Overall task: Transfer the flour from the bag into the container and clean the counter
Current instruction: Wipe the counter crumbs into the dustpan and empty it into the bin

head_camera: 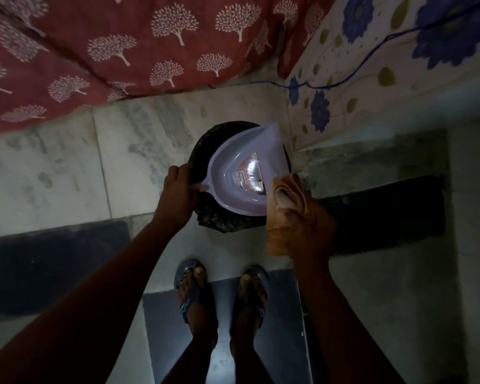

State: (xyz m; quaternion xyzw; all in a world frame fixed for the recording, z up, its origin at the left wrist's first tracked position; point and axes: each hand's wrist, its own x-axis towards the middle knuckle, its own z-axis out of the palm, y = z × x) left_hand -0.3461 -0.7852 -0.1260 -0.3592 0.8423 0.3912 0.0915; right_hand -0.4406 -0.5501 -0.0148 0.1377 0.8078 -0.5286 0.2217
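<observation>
Left hand clamps light, stiff dustpan by nine-o'clock handle over bin; right hand bunches soft cloth.

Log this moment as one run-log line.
left hand: holds dustpan handle | dustpan: tilted over bin | right hand: grips cloth

Dustpan pale lilac, red-and-white label inside. Bin under it black, speckled liner. Cloth orange-tan. Curtain brick red with white tree print. Wall covering cream with blue flowers, olive leaves. Cord blue. Floor grey-white marble, dark panels. Sandals blue-grey.
</observation>
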